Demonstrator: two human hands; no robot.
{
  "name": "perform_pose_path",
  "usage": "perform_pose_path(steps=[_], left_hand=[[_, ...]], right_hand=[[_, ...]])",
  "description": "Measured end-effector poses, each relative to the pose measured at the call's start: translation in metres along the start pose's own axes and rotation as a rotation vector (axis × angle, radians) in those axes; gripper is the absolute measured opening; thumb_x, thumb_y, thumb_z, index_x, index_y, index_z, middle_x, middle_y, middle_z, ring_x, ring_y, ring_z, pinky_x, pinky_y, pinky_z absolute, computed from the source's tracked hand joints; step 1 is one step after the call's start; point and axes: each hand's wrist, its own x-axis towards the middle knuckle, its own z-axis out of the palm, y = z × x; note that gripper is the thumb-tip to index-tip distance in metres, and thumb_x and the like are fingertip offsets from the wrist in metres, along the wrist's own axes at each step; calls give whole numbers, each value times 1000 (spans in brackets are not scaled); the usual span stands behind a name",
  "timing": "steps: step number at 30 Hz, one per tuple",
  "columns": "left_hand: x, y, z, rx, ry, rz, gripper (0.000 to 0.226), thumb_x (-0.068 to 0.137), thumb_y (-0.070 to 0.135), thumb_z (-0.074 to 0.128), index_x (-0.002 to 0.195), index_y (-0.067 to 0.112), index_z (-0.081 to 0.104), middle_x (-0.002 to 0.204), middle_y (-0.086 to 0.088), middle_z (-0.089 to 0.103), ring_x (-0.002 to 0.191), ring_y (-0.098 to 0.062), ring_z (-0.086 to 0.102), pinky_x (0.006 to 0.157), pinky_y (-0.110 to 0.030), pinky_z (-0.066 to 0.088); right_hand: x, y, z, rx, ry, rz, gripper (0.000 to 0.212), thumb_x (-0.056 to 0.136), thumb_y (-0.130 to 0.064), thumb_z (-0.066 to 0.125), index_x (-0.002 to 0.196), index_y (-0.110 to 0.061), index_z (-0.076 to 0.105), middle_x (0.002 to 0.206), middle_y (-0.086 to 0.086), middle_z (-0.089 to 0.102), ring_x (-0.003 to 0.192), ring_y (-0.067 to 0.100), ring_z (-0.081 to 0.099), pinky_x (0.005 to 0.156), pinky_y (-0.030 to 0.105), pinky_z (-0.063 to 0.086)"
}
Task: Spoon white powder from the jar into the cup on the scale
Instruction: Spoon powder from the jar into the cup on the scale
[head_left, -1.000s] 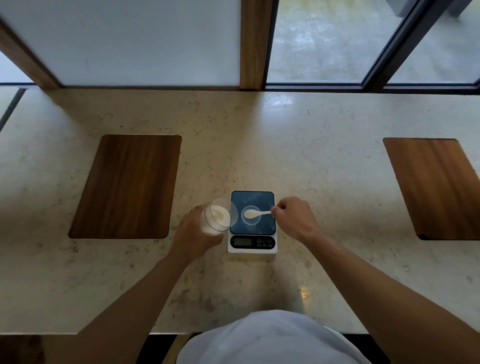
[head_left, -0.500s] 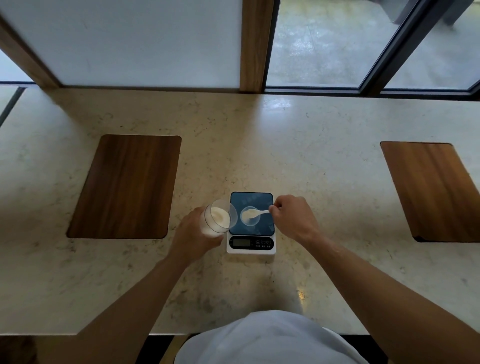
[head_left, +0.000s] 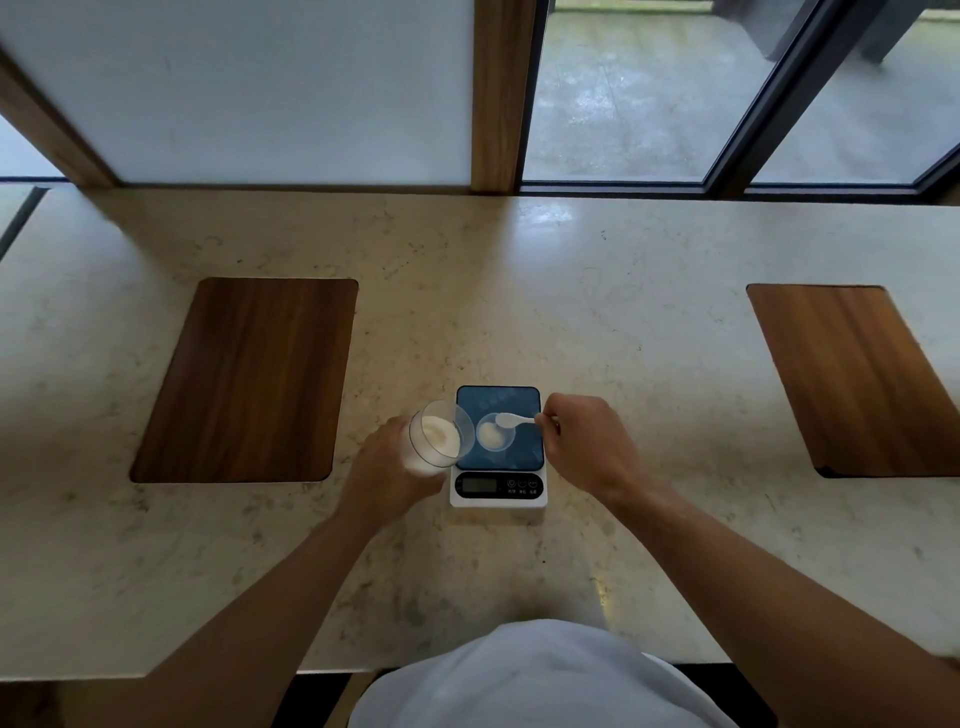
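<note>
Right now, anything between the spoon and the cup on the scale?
Nothing visible. The right hand holds the spoon with its bowl already over the open cup on the scale. The jar, tilted in the left hand, sits beside the scale, off that path.

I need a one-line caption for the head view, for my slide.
Right hand holds spoon over cup on scale; left hand tilts jar.

Soft daylight enters through the windows (head_left: 623, 93) at top, leaving pale glare on the counter (head_left: 545, 218) below. Wide-angle distortion bends the edges; corners look slightly soft.
</note>
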Motion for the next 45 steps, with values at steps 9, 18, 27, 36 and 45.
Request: perform_pose_path(steps=[9,18,27,36,45], left_hand=[[-3,3,-3,12,-20,5,62,56,28,87,109,28,55,98,12,61,80,-6,58,66,-13,36],[0,2,1,-11,-29,-13,59,57,36,85,105,36,51,95,18,60,80,2,58,65,-13,39],[6,-2,4,-12,-86,92,58,69,34,85,116,30,50,106,8,59,89,-12,57,82,-16,40],[5,0,0,-13,-27,104,67,63,36,86,120,20,53,107,4,60,91,-13,58,81,-25,45],[8,4,-3,25,-44,229,53,69,25,87,113,19,58,102,1,64,85,-10,58,79,-11,37]], right_hand=[[-8,-8,-13,185,252,-9,17,94,-15,65,80,-5,68,68,5,69,54,15,57,49,17,41],[-25,-36,-23,232,216,-329,11,86,-9,74,81,-2,67,70,9,70,54,12,53,53,7,33],[-26,-46,-11,77,98,-473,12,92,-9,67,83,0,68,71,12,68,49,21,56,43,31,52],[-24,-49,-3,50,52,-423,15,93,-12,66,85,0,68,75,13,70,53,23,60,48,37,57],[-12,-49,2,94,-27,-242,21,98,-20,57,89,-5,69,84,10,73,66,21,65,64,40,59]])
